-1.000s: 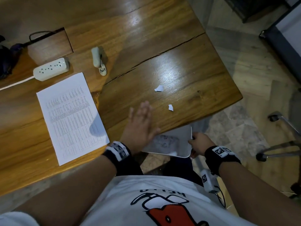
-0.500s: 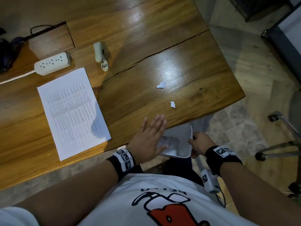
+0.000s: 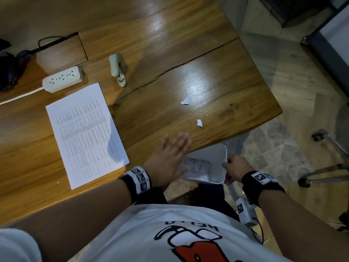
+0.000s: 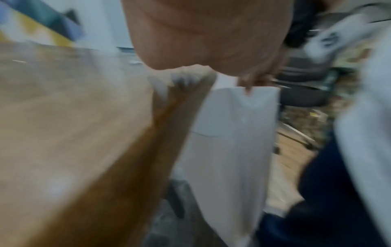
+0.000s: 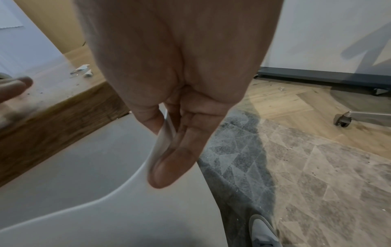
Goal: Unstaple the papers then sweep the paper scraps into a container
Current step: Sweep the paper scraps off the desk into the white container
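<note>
Left hand (image 3: 170,157) flat (fingers straight) at table edge (image 3: 245,127); right hand (image 3: 235,168) pinches container (image 3: 217,157).

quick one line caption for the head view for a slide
Right hand holds a white plastic container under the wooden table edge; open left hand above it, two white paper scraps unswept.

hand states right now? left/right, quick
Left hand: open, fingers straight, at the table edge above the white container, holding nothing.
Right hand: pinching the white container's rim.
</note>
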`<state>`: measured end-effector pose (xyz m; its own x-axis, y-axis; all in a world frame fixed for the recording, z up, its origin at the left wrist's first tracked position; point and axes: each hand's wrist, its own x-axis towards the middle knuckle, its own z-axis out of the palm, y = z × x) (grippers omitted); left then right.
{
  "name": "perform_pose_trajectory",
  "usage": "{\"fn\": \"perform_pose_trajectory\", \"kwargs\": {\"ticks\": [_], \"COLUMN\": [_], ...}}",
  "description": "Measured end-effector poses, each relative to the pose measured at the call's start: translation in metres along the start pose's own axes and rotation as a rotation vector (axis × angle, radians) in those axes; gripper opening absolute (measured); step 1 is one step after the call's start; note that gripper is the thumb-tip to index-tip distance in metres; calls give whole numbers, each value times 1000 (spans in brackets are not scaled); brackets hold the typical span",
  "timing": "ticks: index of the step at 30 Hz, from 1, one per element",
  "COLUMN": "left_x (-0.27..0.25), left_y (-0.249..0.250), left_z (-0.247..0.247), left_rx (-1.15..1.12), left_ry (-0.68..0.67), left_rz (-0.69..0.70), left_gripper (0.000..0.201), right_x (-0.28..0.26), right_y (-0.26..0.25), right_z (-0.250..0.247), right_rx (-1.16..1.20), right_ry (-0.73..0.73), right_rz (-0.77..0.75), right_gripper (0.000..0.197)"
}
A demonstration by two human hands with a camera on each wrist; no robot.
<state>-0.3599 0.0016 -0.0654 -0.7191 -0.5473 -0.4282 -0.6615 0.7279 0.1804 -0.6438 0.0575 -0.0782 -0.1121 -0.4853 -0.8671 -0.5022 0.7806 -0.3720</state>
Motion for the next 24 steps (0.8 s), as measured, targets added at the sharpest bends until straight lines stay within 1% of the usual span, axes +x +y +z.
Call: {"fn": "perform_pose_trajectory", "kwargs": {"ticks": [2,3,4,5,6,8,9,10,11,12,15,17,18,19,20,21,24], "left_x": [14,19,22,21,17,4,0,0,7,19,65,92,101,108,112,112,89], "left_y": [-25,-30,-28,-17,-1,36,50,56,55,48,6,-31,-46,-56,-59,-56,-21], "left_z": [-13,-14,-12,-8,-2,5,6,2,-6,-19,-60,-78,-81,-80,-78,-73,-51], "left_rx": [-42,-62,-73,-69,-50,-49,-50,-47,-64,-99,-187,-185,-188,-184,-170,-155,-133], "left_ry": [19,16,3,-21,-57,-128,-134,-103,-51,5,120,131,111,84,57,28,-11], "left_rz": [-254,-330,-339,-278,-147,188,305,355,338,270,-27,-222,-292,-332,-336,-308,-139], "left_gripper": [91,92,95,96,97,96,95,93,92,92,90,90,92,94,96,98,99], "right_x": [-1,-2,-3,-3,-3,-2,-1,1,3,7,12,9,7,5,4,4,4], "right_y": [1,1,1,0,0,-1,1,2,5,8,13,11,10,8,7,6,5], "right_z": [-3,-4,-5,-4,-4,-3,-3,-3,-3,-3,-5,-7,-8,-8,-8,-9,-12], "right_rx": [0,0,1,4,5,14,11,1,-10,-13,-30,-26,-19,-16,-14,-10,37], "right_ry": [17,23,27,29,31,45,53,59,60,57,56,59,58,58,56,52,60], "right_rz": [-4,-6,-11,-15,-17,-26,-35,-39,-33,-20,-4,-13,-20,-26,-32,-33,-11], "right_gripper": [26,26,26,24,22,20,21,22,23,25,24,22,22,22,21,21,23]}}
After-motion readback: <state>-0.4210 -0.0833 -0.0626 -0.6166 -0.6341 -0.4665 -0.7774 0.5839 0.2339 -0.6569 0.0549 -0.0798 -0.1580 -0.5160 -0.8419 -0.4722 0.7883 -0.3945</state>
